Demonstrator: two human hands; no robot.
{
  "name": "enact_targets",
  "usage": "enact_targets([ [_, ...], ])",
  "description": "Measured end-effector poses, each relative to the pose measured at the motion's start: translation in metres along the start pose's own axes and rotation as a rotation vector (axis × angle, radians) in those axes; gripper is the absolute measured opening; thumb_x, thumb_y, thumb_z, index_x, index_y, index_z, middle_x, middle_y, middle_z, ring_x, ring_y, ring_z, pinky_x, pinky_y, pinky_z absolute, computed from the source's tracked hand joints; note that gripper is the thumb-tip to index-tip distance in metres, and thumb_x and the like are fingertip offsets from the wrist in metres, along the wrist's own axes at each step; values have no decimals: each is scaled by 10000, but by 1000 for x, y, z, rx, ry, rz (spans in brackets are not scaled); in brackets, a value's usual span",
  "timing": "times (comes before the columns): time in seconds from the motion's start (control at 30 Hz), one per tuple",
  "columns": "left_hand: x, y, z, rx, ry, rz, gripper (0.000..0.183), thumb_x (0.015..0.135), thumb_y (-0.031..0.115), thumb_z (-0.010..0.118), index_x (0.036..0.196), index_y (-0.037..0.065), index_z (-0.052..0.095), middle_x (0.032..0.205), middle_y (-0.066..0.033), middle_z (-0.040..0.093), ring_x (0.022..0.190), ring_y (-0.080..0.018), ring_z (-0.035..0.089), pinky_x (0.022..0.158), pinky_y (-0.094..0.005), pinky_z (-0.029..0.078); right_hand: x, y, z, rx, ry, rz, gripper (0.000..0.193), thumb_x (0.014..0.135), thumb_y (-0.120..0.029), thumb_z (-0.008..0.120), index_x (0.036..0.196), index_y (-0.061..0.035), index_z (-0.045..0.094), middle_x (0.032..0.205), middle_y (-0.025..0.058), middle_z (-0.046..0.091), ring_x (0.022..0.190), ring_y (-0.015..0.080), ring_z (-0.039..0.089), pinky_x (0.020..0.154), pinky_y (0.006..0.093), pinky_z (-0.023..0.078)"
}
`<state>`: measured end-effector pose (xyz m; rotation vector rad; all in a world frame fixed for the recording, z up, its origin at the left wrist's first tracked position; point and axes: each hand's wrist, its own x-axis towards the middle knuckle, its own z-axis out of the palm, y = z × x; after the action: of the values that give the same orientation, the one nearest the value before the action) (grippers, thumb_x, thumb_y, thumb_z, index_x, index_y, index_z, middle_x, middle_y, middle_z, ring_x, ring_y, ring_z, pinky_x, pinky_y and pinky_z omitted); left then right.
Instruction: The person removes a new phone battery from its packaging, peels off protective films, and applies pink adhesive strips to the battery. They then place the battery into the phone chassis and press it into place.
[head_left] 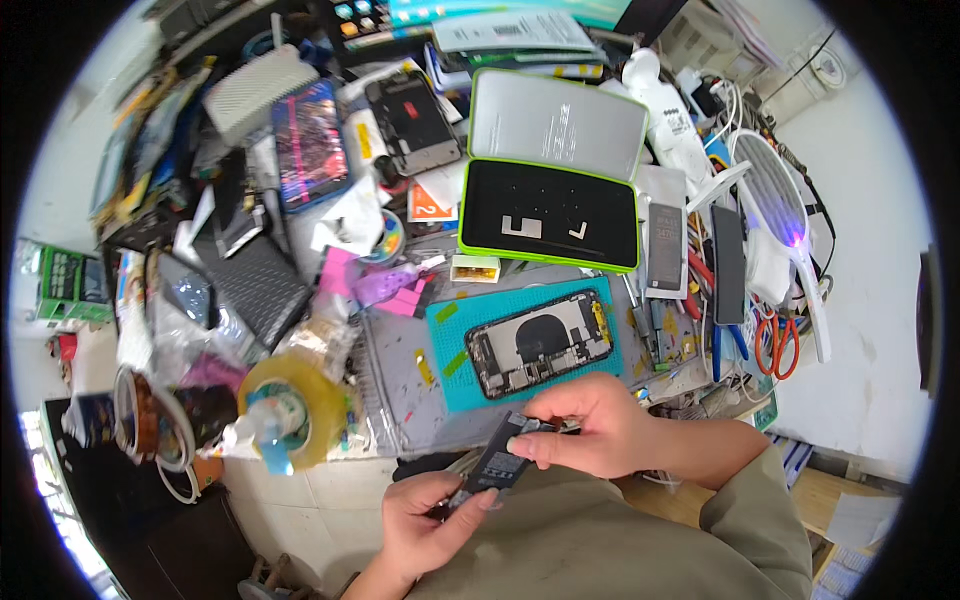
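A black phone battery [497,466] is held in front of my body, just off the table's near edge. My left hand [432,517] pinches its lower end between thumb and fingers. At its upper end my right hand [585,430] grips it, thumb on the printed face. Beyond my hands an opened phone [540,343] lies on a blue mat [450,380], its inner parts showing and a dark patch in its middle. Behind it, a green-rimmed case [550,215] stands open, with small metal pieces on its black lining.
Another flat battery pack [665,245] lies right of the case, near a dark phone [728,265], orange-handled scissors [777,345] and an electric swatter [790,210]. A yellow tape roll [325,400] and a bottle [272,425] crowd the left front. Phone parts pile up behind.
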<state>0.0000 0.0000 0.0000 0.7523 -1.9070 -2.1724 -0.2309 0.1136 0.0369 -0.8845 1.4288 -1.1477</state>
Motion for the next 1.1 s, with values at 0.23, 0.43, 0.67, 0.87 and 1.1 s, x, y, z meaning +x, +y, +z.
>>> enact_targets([
  [0.23,-50,-17,21,-165,448,35,209,892,62,773,1073,-30,727,862,-24,717,608,-5,488,522,-182,385,33,-12,25,-105,80,-75,397,993,-256,669,683,-33,563,584,4,581,543,46,560,473,263,392],
  [0.43,-74,-38,16,285,454,151,200,877,140,799,1054,48,780,796,-21,735,512,-27,492,485,-201,404,103,-11,30,-102,216,-139,383,1011,-237,616,716,1,564,606,23,585,572,132,694,442,263,437],
  [0.67,-90,-33,17,137,395,65,194,948,91,718,1124,17,750,949,-50,733,823,-64,640,742,-217,524,130,-3,54,-149,179,-24,299,995,-221,640,821,21,647,679,62,669,549,131,678,448,274,496],
  [0.87,-75,-32,15,169,338,95,182,954,78,705,1115,2,742,908,-22,712,790,-57,618,715,-211,508,148,9,55,-177,77,-96,351,967,-121,677,1265,27,565,768,68,678,673,136,696,582,274,572],
  [1.1,-50,-20,20,138,209,245,241,1024,88,584,1218,-25,673,1047,-37,683,802,-71,552,759,-218,472,78,15,45,-513,338,-570,446,929,-58,667,1363,-20,573,1153,191,668,803,223,701,683,350,562],
])
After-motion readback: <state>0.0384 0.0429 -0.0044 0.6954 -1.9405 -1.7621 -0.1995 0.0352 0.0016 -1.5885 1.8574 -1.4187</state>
